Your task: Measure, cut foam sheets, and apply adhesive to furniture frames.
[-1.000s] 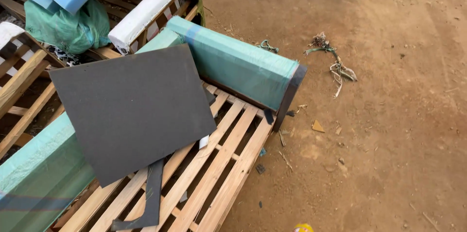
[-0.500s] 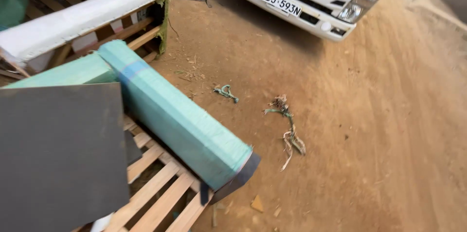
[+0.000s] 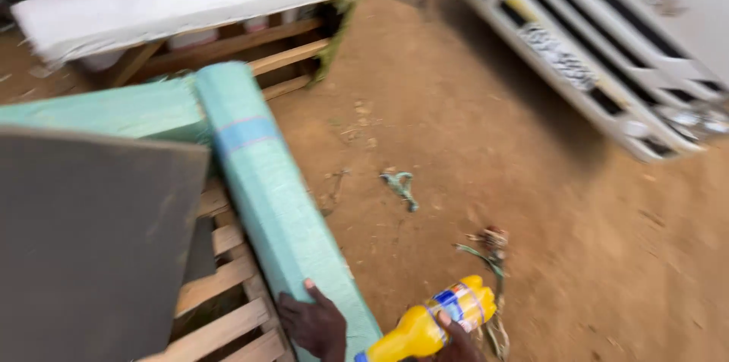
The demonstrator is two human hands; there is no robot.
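From the head view I see my left hand [image 3: 313, 324] low in the near part of the scene, fingers spread and laid flat on the near end of a long green padded sofa arm [image 3: 273, 203]; it presses on the fabric and has nothing closed inside it. My right hand [image 3: 458, 343] is mostly cut off by the near edge, just right of the left one; what shows of it is wrapped around a yellow plastic bottle [image 3: 433, 322] with a blue and white label, held tilted with its neck pointing down and left toward the padded arm. How tightly those fingers close I cannot tell, since most of the hand is out of sight. The bottle hangs over bare brown earth [image 3: 486, 149], near but apart from the green arm. Left of the arm a dark grey flat board [image 3: 91, 248] leans over pale wooden slats [image 3: 220, 286] of the sofa frame. Farther off, at the far left, a second wooden frame carries a white padded bar [image 3: 182, 1]. On the ground right of the bottle lies a tangle of scrap cord [image 3: 490, 244], and a small green scrap [image 3: 401, 186] lies farther off. At the far right stands the front of a white vehicle [image 3: 607, 51], blurred.
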